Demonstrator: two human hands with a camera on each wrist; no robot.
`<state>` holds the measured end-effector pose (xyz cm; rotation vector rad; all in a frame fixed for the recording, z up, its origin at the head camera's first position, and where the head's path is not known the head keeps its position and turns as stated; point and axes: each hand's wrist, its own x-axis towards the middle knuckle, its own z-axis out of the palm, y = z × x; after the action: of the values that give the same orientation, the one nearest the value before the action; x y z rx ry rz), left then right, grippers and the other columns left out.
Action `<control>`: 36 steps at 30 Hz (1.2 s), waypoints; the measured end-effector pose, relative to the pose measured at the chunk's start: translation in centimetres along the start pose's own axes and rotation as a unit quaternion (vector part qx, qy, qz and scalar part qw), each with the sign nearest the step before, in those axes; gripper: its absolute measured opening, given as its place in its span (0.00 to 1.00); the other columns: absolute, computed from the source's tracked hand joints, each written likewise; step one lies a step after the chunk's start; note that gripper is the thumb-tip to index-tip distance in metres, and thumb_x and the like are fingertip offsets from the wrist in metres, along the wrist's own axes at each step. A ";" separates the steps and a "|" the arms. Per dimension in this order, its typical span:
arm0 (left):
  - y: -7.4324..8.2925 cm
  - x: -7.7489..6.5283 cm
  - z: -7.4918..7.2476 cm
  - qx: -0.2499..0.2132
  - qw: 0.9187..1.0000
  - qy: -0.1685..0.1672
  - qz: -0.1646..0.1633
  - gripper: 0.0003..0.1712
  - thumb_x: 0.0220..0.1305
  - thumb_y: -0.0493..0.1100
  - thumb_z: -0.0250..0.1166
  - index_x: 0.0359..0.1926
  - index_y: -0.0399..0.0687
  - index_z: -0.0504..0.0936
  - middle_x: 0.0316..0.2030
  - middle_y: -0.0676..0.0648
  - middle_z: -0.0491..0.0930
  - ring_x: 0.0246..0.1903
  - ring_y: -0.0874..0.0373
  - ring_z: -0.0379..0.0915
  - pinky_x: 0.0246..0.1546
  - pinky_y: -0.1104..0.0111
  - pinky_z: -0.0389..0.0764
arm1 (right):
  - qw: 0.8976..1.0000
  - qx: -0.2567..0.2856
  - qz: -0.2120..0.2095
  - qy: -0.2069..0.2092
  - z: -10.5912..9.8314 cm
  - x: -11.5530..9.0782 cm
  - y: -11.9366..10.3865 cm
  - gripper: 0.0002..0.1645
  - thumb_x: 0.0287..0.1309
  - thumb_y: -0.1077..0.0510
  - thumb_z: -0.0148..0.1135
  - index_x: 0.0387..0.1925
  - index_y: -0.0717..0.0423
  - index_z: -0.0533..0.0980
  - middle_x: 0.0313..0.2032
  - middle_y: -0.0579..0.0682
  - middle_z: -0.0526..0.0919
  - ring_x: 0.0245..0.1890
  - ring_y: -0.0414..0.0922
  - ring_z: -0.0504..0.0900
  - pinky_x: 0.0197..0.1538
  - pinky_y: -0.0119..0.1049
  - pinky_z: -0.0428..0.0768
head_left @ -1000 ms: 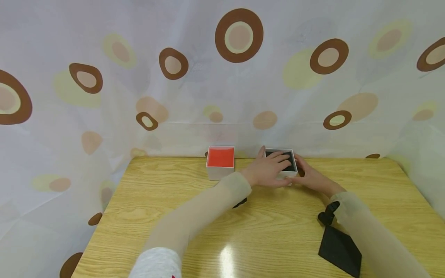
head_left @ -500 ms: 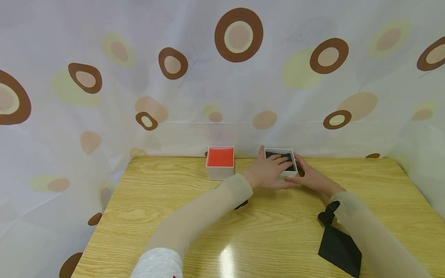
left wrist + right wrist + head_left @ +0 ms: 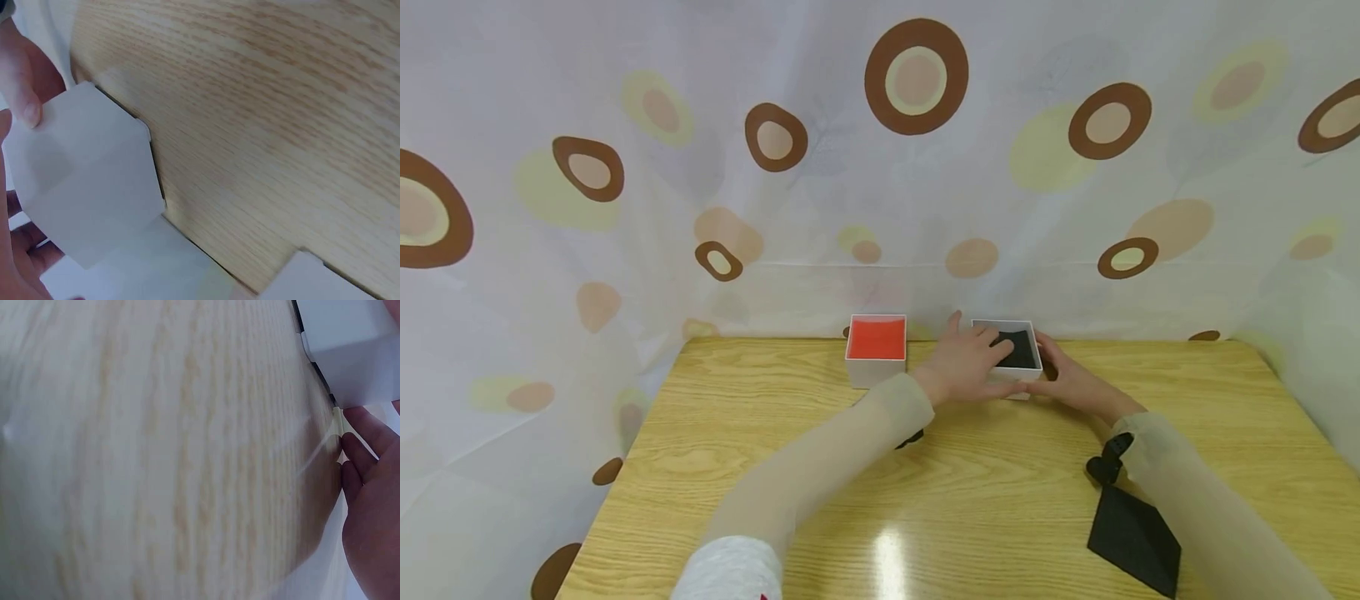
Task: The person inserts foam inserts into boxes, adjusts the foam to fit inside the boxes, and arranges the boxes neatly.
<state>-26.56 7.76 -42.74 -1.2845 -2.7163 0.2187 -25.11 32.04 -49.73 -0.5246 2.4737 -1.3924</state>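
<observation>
An open-topped white box (image 3: pixel 1018 385) stands near the back of the table, with black folded cloth-like material (image 3: pixel 1019 350) inside. My left hand (image 3: pixel 964 364) reaches over its left side with spread fingers, the fingertips over the black material. Whether they touch it, I cannot tell. At the right front corner my right hand (image 3: pixel 1075 389) holds the box, thumb in front and fingers along the right side. In the left wrist view the right thumb (image 3: pixel 30 109) lies on the box's plain wall (image 3: pixel 87 169). The right wrist view catches the right hand's fingers (image 3: pixel 362 450) beside the box.
Left of the hands stands a second white box (image 3: pixel 876 372) with red material (image 3: pixel 877 340) inside. A black flat piece (image 3: pixel 1135 537) lies by the right forearm. Both stand on a wood-grain table (image 3: pixel 760 392), backed by a patterned curtain (image 3: pixel 820 200).
My left hand has drawn back a little to the left, and more of the black material shows. The right hand and both boxes have stayed in place.
</observation>
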 end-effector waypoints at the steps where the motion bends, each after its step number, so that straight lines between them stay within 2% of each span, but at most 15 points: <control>1: -0.1 -0.1 -0.1 0.003 1.000 0.002 0.002 0.40 0.70 0.81 0.44 0.66 0.64 0.77 0.59 0.54 0.79 0.64 0.58 0.71 0.74 0.42 0.56 | 1.000 0.001 0.001 0.001 0.0 0.0 0.0 0.60 0.71 0.59 0.66 0.84 0.49 0.33 0.76 0.73 0.54 0.73 0.69 0.59 0.70 0.70 0.58; 4: -0.2 -0.3 -0.5 0.009 1.000 -0.001 0.010 0.39 0.71 0.79 0.45 0.66 0.62 0.77 0.57 0.55 0.81 0.62 0.59 0.74 0.76 0.45 0.54 | 1.000 0.005 0.004 0.001 0.0 -0.1 -0.2 0.61 0.71 0.58 0.66 0.84 0.47 0.32 0.76 0.73 0.54 0.73 0.69 0.59 0.70 0.71 0.57; 7: -0.4 -0.3 -0.6 0.005 1.000 -0.010 0.017 0.39 0.72 0.78 0.45 0.66 0.60 0.78 0.56 0.55 0.83 0.59 0.58 0.77 0.78 0.45 0.51 | 1.000 0.006 0.001 -0.002 0.0 -0.2 -0.4 0.60 0.71 0.58 0.66 0.84 0.47 0.32 0.75 0.73 0.55 0.72 0.69 0.62 0.70 0.67 0.61; 9: -0.6 -0.4 -0.7 0.002 1.000 -0.015 0.020 0.38 0.72 0.78 0.45 0.63 0.60 0.80 0.55 0.55 0.84 0.56 0.58 0.79 0.77 0.43 0.49 | 1.000 0.007 0.001 -0.002 0.0 -0.1 -0.4 0.60 0.72 0.58 0.65 0.84 0.48 0.32 0.75 0.72 0.56 0.70 0.67 0.64 0.69 0.58 0.67; 11: -0.8 -0.4 -0.8 -0.001 1.000 -0.018 0.023 0.36 0.73 0.77 0.46 0.59 0.60 0.82 0.54 0.56 0.85 0.56 0.58 0.79 0.76 0.39 0.49 | 1.000 0.009 0.001 0.000 0.0 -0.1 -0.3 0.59 0.72 0.58 0.65 0.84 0.48 0.33 0.75 0.71 0.57 0.69 0.65 0.67 0.66 0.43 0.72; 13: -1.0 -0.4 -0.9 -0.004 0.999 -0.017 0.026 0.34 0.73 0.77 0.47 0.55 0.60 0.84 0.52 0.57 0.86 0.56 0.58 0.78 0.75 0.36 0.49 | 1.000 0.013 -0.001 0.002 0.0 0.0 -0.2 0.59 0.72 0.58 0.65 0.84 0.48 0.33 0.75 0.71 0.57 0.68 0.63 0.68 0.61 0.30 0.73; 15: -1.2 -0.5 -0.9 -0.003 1.000 -0.011 0.028 0.32 0.74 0.75 0.48 0.53 0.61 0.84 0.51 0.57 0.85 0.58 0.58 0.75 0.74 0.35 0.50 | 1.000 0.022 -0.002 0.001 0.0 0.1 -0.1 0.60 0.72 0.59 0.65 0.84 0.47 0.33 0.76 0.71 0.56 0.68 0.62 0.66 0.57 0.22 0.71; 19: -1.4 -0.9 -0.8 0.015 0.999 0.008 0.031 0.30 0.74 0.74 0.50 0.53 0.62 0.85 0.51 0.58 0.84 0.59 0.57 0.72 0.75 0.37 0.52 | 1.000 0.031 0.000 -0.004 0.1 0.2 0.1 0.61 0.71 0.57 0.66 0.84 0.47 0.31 0.76 0.70 0.53 0.70 0.62 0.64 0.57 0.23 0.71; 24: -1.4 -1.1 -0.5 0.029 0.999 0.024 0.038 0.28 0.75 0.72 0.50 0.51 0.63 0.87 0.49 0.59 0.86 0.59 0.58 0.72 0.75 0.37 0.51 | 1.000 0.029 0.007 -0.002 0.1 0.1 -0.1 0.61 0.71 0.56 0.66 0.84 0.44 0.32 0.77 0.69 0.52 0.71 0.62 0.63 0.58 0.22 0.70; 30: -1.3 -1.1 -0.9 0.028 0.999 0.000 0.033 0.30 0.75 0.73 0.49 0.51 0.65 0.90 0.49 0.59 0.87 0.59 0.59 0.72 0.75 0.37 0.49 | 0.999 0.035 0.001 -0.001 0.1 0.0 -0.3 0.61 0.72 0.58 0.66 0.84 0.45 0.32 0.76 0.70 0.55 0.69 0.61 0.65 0.56 0.22 0.71; 36: -1.3 -1.4 -0.6 0.009 0.999 -0.030 0.023 0.32 0.75 0.74 0.49 0.57 0.62 0.87 0.59 0.57 0.83 0.67 0.57 0.67 0.76 0.38 0.48 | 1.000 0.026 0.006 0.001 0.2 0.0 -0.3 0.61 0.71 0.57 0.67 0.84 0.46 0.33 0.76 0.69 0.56 0.67 0.59 0.66 0.56 0.21 0.71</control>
<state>-26.53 5.90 -41.97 -1.3579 -2.7306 0.2895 -24.95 31.75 -49.56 -0.4979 2.4303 -1.4501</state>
